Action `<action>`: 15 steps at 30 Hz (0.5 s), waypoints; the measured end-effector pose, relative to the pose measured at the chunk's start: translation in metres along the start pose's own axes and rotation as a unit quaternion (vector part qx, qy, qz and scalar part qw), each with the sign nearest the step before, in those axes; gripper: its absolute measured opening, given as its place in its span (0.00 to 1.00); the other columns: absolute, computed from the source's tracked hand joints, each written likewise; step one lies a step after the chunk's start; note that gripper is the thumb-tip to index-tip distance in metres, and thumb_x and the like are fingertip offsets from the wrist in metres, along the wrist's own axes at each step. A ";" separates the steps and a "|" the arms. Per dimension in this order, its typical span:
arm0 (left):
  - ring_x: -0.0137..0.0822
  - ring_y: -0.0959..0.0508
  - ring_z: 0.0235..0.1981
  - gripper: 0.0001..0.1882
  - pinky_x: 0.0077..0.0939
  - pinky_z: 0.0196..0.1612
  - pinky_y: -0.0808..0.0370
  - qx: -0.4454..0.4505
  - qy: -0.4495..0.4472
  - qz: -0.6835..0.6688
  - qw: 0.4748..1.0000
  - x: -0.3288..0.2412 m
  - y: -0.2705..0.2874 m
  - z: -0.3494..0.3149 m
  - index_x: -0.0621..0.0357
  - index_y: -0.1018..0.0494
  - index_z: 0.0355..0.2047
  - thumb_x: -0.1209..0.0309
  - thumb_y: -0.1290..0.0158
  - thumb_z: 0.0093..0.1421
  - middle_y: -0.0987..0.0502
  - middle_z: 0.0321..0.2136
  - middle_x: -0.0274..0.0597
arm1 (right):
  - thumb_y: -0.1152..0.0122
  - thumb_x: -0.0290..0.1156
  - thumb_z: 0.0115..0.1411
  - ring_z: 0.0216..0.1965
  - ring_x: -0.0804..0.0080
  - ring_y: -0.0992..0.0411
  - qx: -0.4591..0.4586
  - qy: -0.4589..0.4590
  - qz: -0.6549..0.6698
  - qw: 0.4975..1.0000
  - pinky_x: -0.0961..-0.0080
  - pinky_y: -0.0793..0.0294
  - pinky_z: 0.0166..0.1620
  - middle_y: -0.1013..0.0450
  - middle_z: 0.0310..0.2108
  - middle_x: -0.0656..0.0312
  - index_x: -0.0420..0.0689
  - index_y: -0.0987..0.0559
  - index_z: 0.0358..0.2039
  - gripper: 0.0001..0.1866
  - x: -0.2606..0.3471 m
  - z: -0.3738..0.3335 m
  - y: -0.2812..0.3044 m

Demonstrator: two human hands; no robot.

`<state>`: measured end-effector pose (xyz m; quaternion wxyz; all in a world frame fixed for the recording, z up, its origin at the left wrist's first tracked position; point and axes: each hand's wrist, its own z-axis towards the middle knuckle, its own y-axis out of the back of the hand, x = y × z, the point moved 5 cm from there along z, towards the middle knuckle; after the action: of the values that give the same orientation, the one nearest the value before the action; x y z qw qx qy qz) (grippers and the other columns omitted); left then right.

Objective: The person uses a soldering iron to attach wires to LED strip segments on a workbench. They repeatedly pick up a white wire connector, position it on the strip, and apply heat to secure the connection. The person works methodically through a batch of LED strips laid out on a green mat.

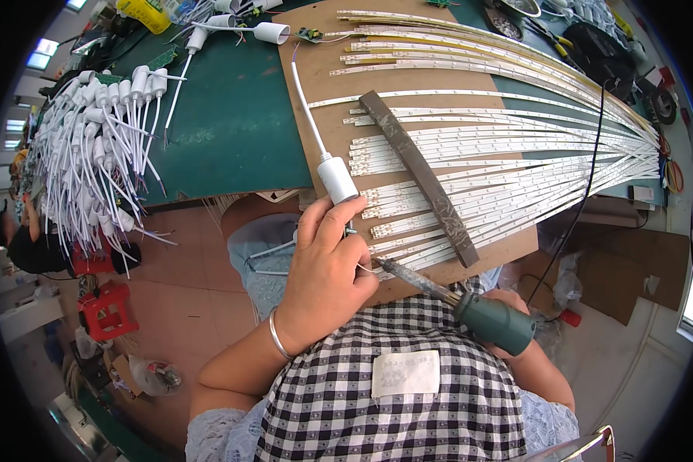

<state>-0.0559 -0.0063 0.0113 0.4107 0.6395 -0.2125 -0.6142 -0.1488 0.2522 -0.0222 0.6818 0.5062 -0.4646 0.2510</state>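
The white plug piece (337, 179) is a short white tube with a white cord (306, 108) coming out of its far end. Its long side runs away from the person and leans a bit to the left, so the cord end points toward the far side of the table (231, 131). The left hand (327, 273) has its grip wrapped around the near end of the plug piece, with the fingers curled tight. Just to the right of the plug piece, the soldering iron (454, 304) lies slanted, with its thin metal tip pointing left at the left hand's fingers and its fat green handle lower right. The right hand (508, 302) is mostly hidden behind that green handle; its grip is closed on it. Right of the plug piece, many long white light strips (516, 154) lie side by side on a brown board (319, 61), all stretching off to the right. A dark flat bar (420, 175) lies slanted across the strips. Far left of the plug piece sits a big heap of white plug pieces with cords (92, 146) on the green table.
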 end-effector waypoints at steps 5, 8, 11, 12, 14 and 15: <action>0.57 0.40 0.58 0.09 0.45 0.59 0.41 -0.006 -0.003 0.003 1.000 0.001 -0.001 0.000 0.59 0.32 0.20 0.80 0.42 0.39 0.35 0.56 0.48 | 0.33 0.38 0.50 0.34 0.62 0.24 -0.064 0.055 -0.108 0.991 0.73 0.25 0.37 0.24 0.37 0.56 0.38 0.25 0.41 0.22 0.012 0.007 0.009; 0.57 0.40 0.58 0.09 0.45 0.59 0.41 -0.006 -0.005 0.004 1.000 0.000 -0.001 0.000 0.59 0.31 0.20 0.80 0.42 0.40 0.35 0.56 0.48 | 0.37 0.32 0.50 0.38 0.60 0.25 -0.043 -0.068 0.055 0.995 0.70 0.27 0.42 0.26 0.40 0.55 0.38 0.24 0.40 0.18 0.001 0.001 0.010; 0.57 0.40 0.58 0.08 0.45 0.59 0.41 -0.004 -0.006 0.004 1.000 0.000 0.000 0.000 0.59 0.31 0.20 0.80 0.42 0.40 0.35 0.56 0.48 | 0.38 0.29 0.49 0.40 0.59 0.26 -0.038 -0.087 0.056 0.994 0.68 0.29 0.45 0.27 0.42 0.55 0.38 0.25 0.41 0.18 0.001 -0.002 0.010; 0.57 0.40 0.58 0.08 0.44 0.59 0.41 -0.003 -0.006 0.003 1.000 0.000 0.000 0.000 0.59 0.31 0.20 0.80 0.42 0.40 0.35 0.56 0.49 | 0.38 0.29 0.49 0.41 0.59 0.26 -0.043 -0.080 0.047 0.995 0.68 0.29 0.46 0.27 0.42 0.55 0.38 0.25 0.42 0.18 0.001 -0.003 0.010; 0.57 0.40 0.58 0.08 0.45 0.59 0.41 -0.003 -0.007 0.007 1.000 -0.001 0.000 0.000 0.59 0.31 0.20 0.80 0.42 0.40 0.35 0.56 0.49 | 0.38 0.28 0.49 0.41 0.59 0.26 -0.056 -0.062 0.071 0.994 0.68 0.30 0.46 0.27 0.43 0.55 0.38 0.26 0.44 0.20 0.001 -0.004 0.008; 0.57 0.40 0.58 0.08 0.45 0.59 0.41 -0.003 -0.008 0.009 1.000 -0.001 0.000 0.001 0.59 0.31 0.20 0.79 0.42 0.40 0.35 0.56 0.49 | 0.38 0.28 0.49 0.42 0.59 0.27 -0.060 -0.054 0.080 0.993 0.68 0.30 0.46 0.27 0.43 0.55 0.38 0.27 0.45 0.21 0.001 -0.004 0.008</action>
<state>-0.0567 -0.0055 0.0121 0.4161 0.6312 -0.2198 -0.6165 -0.1534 0.2584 -0.0182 0.6624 0.4382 -0.5544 0.2487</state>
